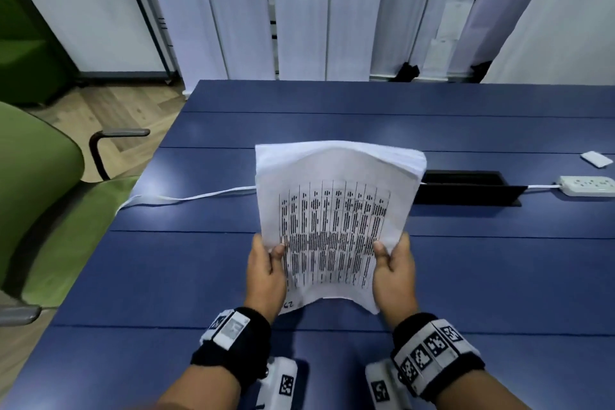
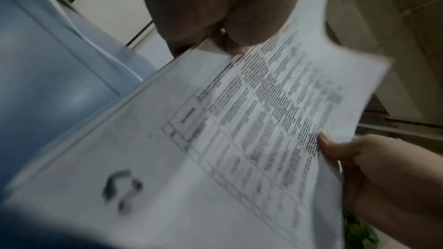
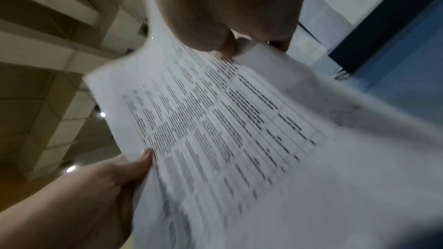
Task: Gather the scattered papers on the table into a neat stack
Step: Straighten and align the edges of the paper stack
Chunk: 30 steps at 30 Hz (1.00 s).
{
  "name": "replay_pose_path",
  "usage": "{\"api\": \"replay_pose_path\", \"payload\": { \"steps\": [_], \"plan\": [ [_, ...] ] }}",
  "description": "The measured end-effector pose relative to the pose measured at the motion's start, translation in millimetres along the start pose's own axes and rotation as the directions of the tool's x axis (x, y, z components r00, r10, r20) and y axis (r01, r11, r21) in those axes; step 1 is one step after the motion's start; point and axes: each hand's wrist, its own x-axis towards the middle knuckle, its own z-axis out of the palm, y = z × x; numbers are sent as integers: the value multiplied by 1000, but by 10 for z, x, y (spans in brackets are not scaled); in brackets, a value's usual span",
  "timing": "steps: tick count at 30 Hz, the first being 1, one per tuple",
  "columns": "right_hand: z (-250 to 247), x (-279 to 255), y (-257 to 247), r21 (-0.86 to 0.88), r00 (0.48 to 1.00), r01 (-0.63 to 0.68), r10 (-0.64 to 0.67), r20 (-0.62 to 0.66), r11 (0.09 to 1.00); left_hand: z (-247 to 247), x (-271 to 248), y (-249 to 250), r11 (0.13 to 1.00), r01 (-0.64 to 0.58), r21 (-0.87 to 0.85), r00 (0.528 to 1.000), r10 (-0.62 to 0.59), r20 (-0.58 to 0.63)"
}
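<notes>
The sheaf of papers (image 1: 336,226) is held above the blue table (image 1: 466,276), pinched at its side edges by the left hand (image 1: 266,273) and right hand (image 1: 394,271); thin, limp sheets are judged light and slippery; the unsupported far end droops.

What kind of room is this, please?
Probably an office or meeting room. A long blue table has a cable hatch set in it and a power strip lying on it, a green armchair stands beside it, and both hands hold printed papers.
</notes>
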Motion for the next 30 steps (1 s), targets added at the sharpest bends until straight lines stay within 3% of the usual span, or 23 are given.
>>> {"api": "replay_pose_path", "payload": {
  "steps": [3,7,10,15,30],
  "plan": [
    [-48,356,4,-149,995,-94,99,25,984,28,175,63,996,23,84,984,-37,173],
    [-92,632,339,-359,926,-308,364,98,881,148,281,-32,942,194,275,881,-290,373],
    [-44,669,690,-446,873,-383,474,111,809,279,317,-227,882,284,377,801,-434,413],
    [22,647,918,-497,848,-419,524,85,760,428,401,-373,828,290,480,766,-501,402],
    [-62,533,907,-570,914,-325,405,15,755,391,416,-469,744,245,621,861,-461,213]
  ]
}}
